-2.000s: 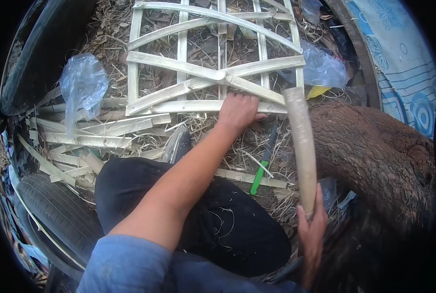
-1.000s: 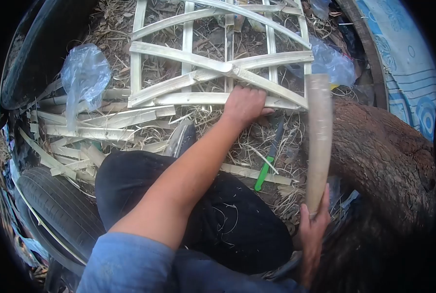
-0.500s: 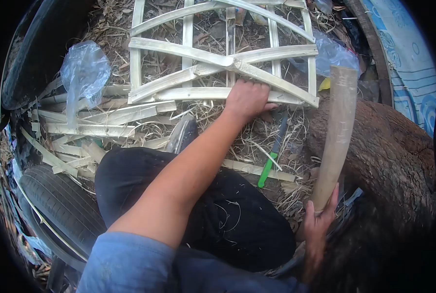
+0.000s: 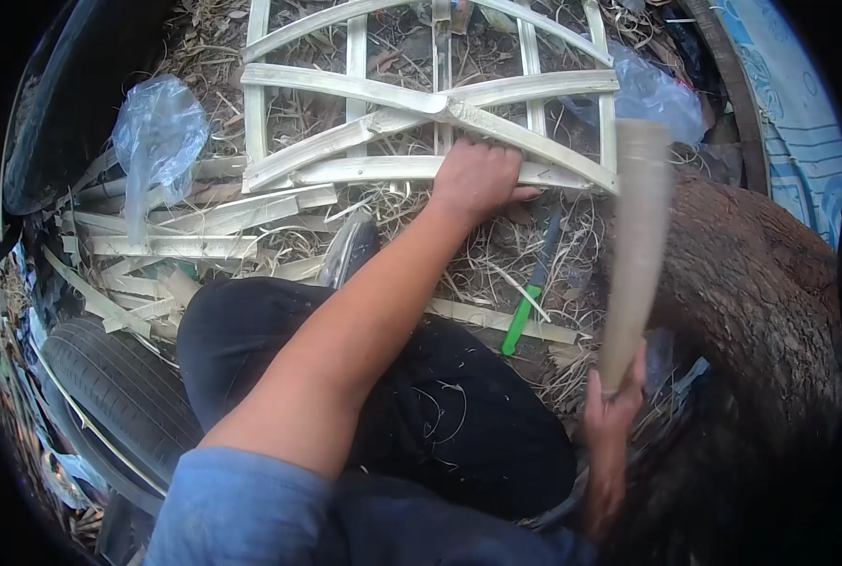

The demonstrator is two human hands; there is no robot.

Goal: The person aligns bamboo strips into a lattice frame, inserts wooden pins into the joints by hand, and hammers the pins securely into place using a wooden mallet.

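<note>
A lattice frame (image 4: pixel 369 173) of pale wooden slats lies at the top of the view, with crossed and curved pieces joined together. My left hand (image 4: pixel 479 181) is closed around its near slat, close to the crossing point. Low on the right, my right hand (image 4: pixel 614 396) grips the bottom end of a thick wooden stick (image 4: pixel 640 245), which stands nearly upright and looks smeared by motion. Between my hands, a knife (image 4: pixel 525 311) with a green handle rests on the ground, its blade pointing toward the frame.
A thick log (image 4: pixel 751 283) lies on the right, beside a blue patterned sheet (image 4: pixel 793 113). Loose slats (image 4: pixel 175 247) and shavings cover the ground at left, near a tyre (image 4: pixel 109 387). Clear plastic bags (image 4: pixel 159 132) lie about. My bent leg (image 4: pixel 468 415) is below.
The wooden stick in my right hand has swung a little to the left and is now blurred. My left hand keeps its hold on the frame, and the knife lies where it was.
</note>
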